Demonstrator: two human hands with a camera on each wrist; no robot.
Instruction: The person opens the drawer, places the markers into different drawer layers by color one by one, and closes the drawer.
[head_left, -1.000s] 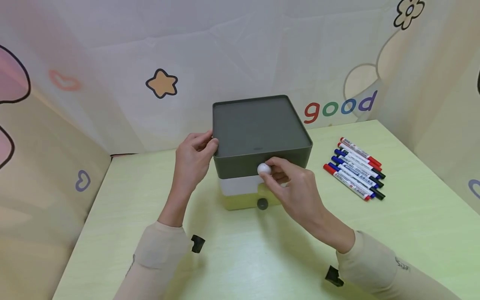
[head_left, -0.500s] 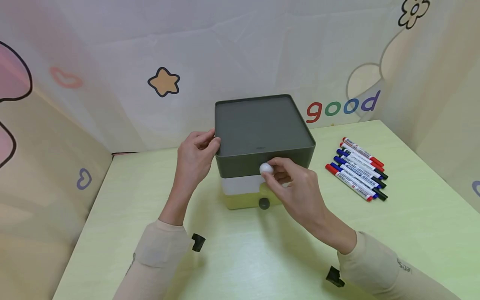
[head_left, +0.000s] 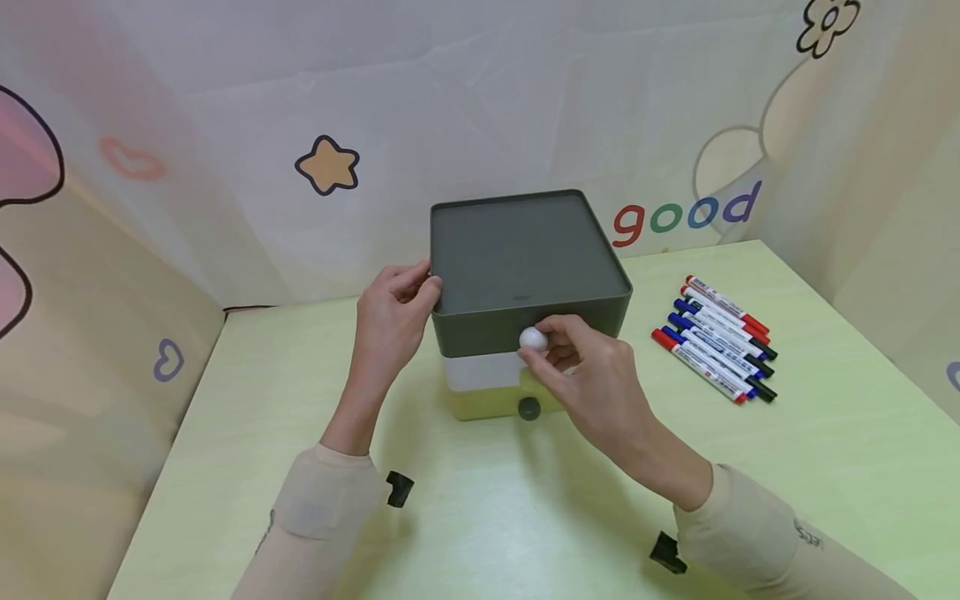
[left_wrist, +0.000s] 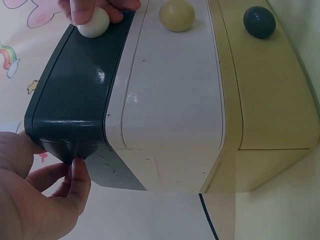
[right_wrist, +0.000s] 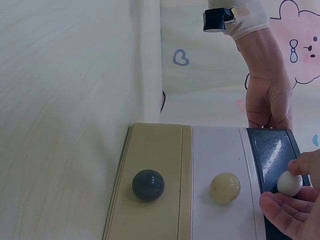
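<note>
A small three-tier drawer box (head_left: 525, 250) stands on the table, dark grey on top, white in the middle, yellow below. My right hand (head_left: 600, 375) pinches the round white knob (head_left: 532, 338) of the dark top drawer between thumb and fingers. That drawer sits flush in its tier. On the box's left side, my left hand (head_left: 390, 321) grips the dark tier near its front corner, fingertips against the side wall. In the left wrist view, a cream knob (left_wrist: 176, 15) is on the white drawer; my right hand hides it in the head view. The yellow drawer bears a dark knob (head_left: 528, 408).
Several whiteboard markers (head_left: 716, 342) with red, blue and black caps lie in a row right of the box. A printed backdrop (head_left: 300, 92) rises close behind the table (head_left: 247, 400), with side curtains left and right.
Both hands keep their places on the box, and the top drawer stays closed. Only the head view has shifted slightly.
</note>
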